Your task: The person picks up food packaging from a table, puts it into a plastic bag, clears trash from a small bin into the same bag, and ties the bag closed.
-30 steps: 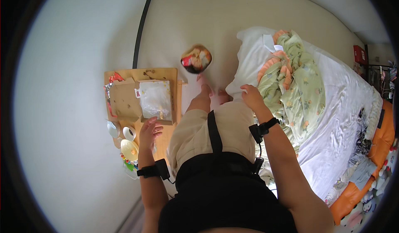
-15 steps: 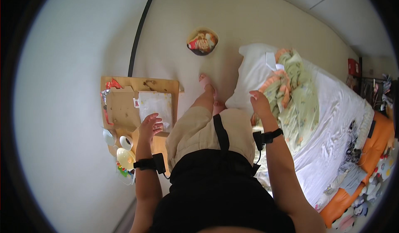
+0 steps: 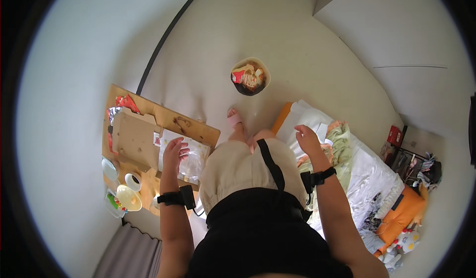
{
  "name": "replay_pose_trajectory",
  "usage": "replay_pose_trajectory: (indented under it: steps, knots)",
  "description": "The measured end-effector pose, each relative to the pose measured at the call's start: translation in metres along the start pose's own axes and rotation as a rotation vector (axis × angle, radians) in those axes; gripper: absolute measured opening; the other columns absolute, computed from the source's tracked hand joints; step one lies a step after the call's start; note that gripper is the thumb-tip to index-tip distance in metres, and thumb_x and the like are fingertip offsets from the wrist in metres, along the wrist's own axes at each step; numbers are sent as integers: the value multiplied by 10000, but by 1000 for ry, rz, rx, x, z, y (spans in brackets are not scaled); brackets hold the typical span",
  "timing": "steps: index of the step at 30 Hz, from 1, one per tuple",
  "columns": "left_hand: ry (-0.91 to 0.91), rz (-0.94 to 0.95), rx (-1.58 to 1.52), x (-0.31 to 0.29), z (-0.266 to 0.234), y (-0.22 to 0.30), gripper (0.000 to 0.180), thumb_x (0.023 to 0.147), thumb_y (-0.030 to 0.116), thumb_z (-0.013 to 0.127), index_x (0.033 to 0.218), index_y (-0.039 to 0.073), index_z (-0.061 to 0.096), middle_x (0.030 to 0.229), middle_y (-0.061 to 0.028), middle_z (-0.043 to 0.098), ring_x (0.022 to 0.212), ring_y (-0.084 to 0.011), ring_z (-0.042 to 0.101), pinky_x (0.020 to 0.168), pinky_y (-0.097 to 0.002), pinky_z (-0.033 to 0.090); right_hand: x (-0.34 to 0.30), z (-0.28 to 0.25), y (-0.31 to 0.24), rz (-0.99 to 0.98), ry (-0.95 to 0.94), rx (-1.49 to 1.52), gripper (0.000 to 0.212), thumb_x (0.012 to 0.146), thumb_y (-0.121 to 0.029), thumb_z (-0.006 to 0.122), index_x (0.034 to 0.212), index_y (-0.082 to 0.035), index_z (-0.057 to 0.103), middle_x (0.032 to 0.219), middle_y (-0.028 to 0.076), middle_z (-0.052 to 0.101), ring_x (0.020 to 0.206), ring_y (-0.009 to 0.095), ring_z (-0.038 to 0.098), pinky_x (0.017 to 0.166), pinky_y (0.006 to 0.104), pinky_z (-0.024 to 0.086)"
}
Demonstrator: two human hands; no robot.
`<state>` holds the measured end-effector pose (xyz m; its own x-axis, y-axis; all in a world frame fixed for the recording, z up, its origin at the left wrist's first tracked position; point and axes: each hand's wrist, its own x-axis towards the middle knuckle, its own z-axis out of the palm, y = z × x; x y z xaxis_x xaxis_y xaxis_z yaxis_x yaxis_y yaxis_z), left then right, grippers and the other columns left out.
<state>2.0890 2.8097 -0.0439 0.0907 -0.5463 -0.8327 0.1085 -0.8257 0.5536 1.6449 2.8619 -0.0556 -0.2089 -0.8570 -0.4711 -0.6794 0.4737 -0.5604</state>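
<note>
My left hand (image 3: 176,154) hangs over the near right part of the opened cardboard box (image 3: 134,136), with fingers loosely bent and apart and nothing in them. Under it lies a stained white paper or plastic sheet (image 3: 196,149); whether the hand touches it, I cannot tell. My right hand (image 3: 308,140) is raised beside the bed, thumb and fingers slightly apart, holding nothing that shows. Closest to it are the green and peach quilt (image 3: 342,146) and a white pillow-like end of the bed (image 3: 305,114).
Ahead on the floor stands a bin (image 3: 268,74) full of wrappers. The wooden table (image 3: 163,113) at left also bears a red wrapper (image 3: 128,103), a yellow bowl-like thing (image 3: 129,198) and a white roll (image 3: 133,181). A bed (image 3: 372,171) runs along the right; an orange cushion (image 3: 400,213) lies beyond.
The view has turned and shifted: the bin sits lower, and the table and bed appear tilted. More of the floor and the right wall shows. Both hands keep nearly the same pose, free of objects.
</note>
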Motion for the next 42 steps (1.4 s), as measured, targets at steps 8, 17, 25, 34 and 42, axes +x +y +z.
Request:
replay_pose_trajectory:
  steps: [8,17,25,34,42]
  knots:
    - [83,36,-224,7,-7,2,245,864,198,475,1080,85,499,862,-30,568,716,-127,552,596,-250,440,64,-36,-59,-96,-134,-208,240,772,-123,487,972,-24,573,965,168,595,907,305,560,782,369,446]
    - [272,76,-566,-6,0,-19,234,859,162,468,1074,73,492,866,-48,568,715,-144,557,585,-263,443,170,-54,-114,-208,-296,-346,234,794,-147,464,970,-45,582,951,143,604,889,291,572,770,354,452]
    - [539,31,-640,-5,73,7,243,849,162,470,1073,68,487,858,-56,562,698,-145,554,569,-262,446,315,-70,-129,-364,-463,-310,226,801,-147,479,979,-52,579,946,140,607,884,280,575,766,340,456]
    - [607,-146,-357,11,166,73,232,854,204,479,1043,74,509,843,-35,575,684,-129,580,526,-238,450,451,-139,-95,-283,-481,-416,242,833,-187,459,1005,-66,577,967,130,611,914,273,576,788,338,453]
    - [687,-297,-439,4,198,57,102,841,218,494,862,119,513,715,-4,555,625,-128,572,522,-255,460,477,-145,-120,-282,-537,-327,257,836,-181,462,1040,-58,559,1000,126,603,940,267,568,797,332,449]
